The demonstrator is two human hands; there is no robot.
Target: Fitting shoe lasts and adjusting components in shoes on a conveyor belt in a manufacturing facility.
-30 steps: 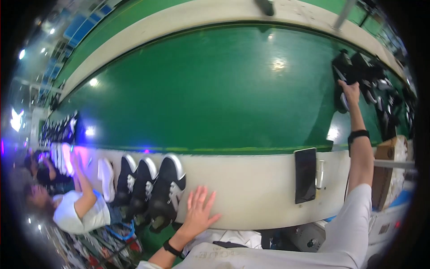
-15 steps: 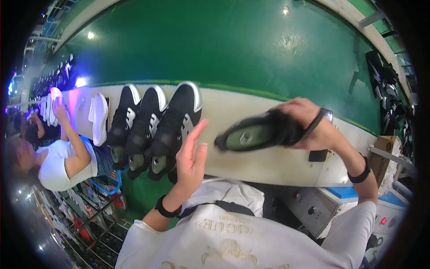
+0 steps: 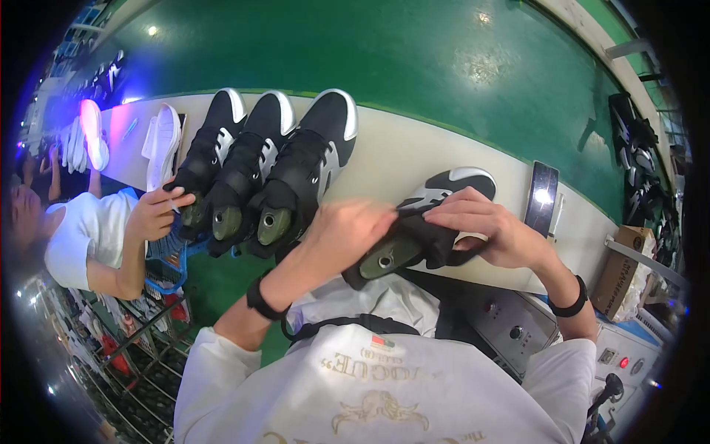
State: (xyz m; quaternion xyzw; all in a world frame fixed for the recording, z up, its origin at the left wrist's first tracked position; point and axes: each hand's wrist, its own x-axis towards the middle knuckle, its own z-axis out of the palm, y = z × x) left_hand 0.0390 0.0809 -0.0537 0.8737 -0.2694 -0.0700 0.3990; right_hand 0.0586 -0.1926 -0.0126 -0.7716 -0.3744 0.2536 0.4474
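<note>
Glossy green surface [image 3: 333, 52] and pale, smooth tabletop [image 3: 392, 155], seen from above, with a black shoe [image 3: 423, 235] between the person's two grips. Right grip [image 3: 492, 226]: thumb and fingers clasp dark fabric at the shoe's collar. Left grip [image 3: 346, 240]: fingers bent against the collar's other side; motion blur prevents telling whether they pinch it. The toe points away, beyond the right grip, over the tabletop; the heel lies toward the wearer, between the grips. Whether the sole bears on the tabletop cannot be told.

Handling, as judged: the green form [image 3: 399, 249] filling the shoe should make it stiff and heavier than an empty one, while the collar looks soft and likely to fold under the fingers. Heel and midfoot seem the surest holds; the sleek toe cap may slip.

Materials: matte black textile, silvery toe cap and side panels, and a smooth, rounded form with a metal-rimmed hole. Left of the left grip, three similar black shoes [image 3: 251, 159] stand side by side; a co-worker's hand [image 3: 155, 214] is at the heel of the farthest. Beyond these lies a white, contoured sole [image 3: 164, 148]. Right of the right grip rests a flat, reflective dark slab [image 3: 542, 192].
</note>
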